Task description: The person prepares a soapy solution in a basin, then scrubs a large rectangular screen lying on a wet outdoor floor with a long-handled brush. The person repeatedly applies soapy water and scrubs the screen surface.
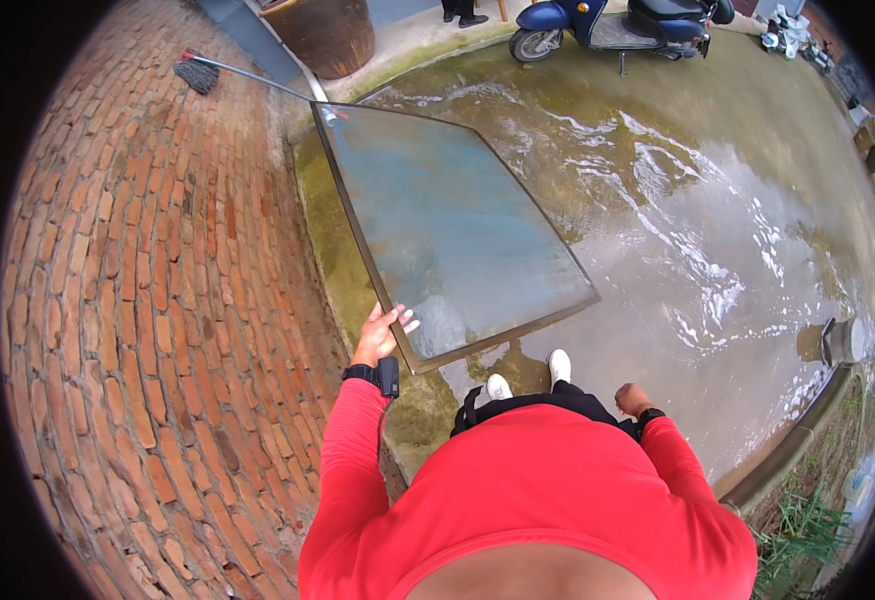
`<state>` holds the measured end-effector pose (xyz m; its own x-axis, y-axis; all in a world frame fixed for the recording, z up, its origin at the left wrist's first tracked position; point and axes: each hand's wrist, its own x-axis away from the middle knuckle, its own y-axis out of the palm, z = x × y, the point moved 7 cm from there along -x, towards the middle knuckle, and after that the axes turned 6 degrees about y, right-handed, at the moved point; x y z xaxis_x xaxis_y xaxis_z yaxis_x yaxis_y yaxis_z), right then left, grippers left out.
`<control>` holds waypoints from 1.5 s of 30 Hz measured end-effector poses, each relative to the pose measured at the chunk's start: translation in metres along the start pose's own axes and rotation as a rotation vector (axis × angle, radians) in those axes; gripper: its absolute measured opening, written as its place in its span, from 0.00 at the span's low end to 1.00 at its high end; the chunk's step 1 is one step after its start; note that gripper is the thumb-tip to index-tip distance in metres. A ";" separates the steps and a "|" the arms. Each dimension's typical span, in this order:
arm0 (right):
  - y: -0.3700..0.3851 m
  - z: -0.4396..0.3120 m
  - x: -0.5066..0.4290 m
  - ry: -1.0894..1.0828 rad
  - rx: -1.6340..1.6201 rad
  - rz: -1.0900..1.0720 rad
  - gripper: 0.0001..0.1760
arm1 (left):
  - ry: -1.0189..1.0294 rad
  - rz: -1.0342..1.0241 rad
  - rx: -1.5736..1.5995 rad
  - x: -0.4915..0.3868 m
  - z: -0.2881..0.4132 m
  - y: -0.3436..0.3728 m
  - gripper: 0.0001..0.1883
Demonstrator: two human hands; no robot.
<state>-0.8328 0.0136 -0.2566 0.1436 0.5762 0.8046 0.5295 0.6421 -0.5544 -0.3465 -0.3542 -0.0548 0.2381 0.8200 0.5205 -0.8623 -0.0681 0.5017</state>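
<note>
A large framed window screen or pane [452, 217] stands tilted before me, its dark frame near the brick wall. Its panel is see-through enough to show some of my fingers behind it. My left hand [381, 334] grips the frame's left edge close to the lower corner, thumb on the near side. My right hand [632, 399] hangs beside my right hip, its fingers curled, and I see nothing in it. Beyond the panel's far corner, a mop with a grey head [197, 75] leans along the brick wall.
The brick wall [159, 300] runs along my left. Wet concrete [677, 225] with foamy water spreads to the right. A blue scooter [595, 30] and a large brown pot [325, 37] stand at the far side, near a person's feet [467, 13]. A planted strip [805, 517] lies lower right.
</note>
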 end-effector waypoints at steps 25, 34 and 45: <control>-0.017 0.013 0.093 0.314 -0.299 0.149 0.12 | -0.259 0.522 -0.147 0.061 -0.204 -0.216 0.24; -0.046 -0.008 0.044 -0.008 -0.205 0.168 0.11 | -0.220 0.664 -0.074 0.163 -0.238 -0.216 0.21; -0.036 -0.004 0.019 -0.042 0.079 0.148 0.14 | -0.275 0.805 -0.341 0.255 -0.315 -0.230 0.07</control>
<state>-0.8458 -0.0003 -0.2206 0.1789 0.6868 0.7045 0.4375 0.5858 -0.6822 -0.2277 0.0495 -0.2551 -0.4320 0.4302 0.7926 -0.8886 -0.3533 -0.2925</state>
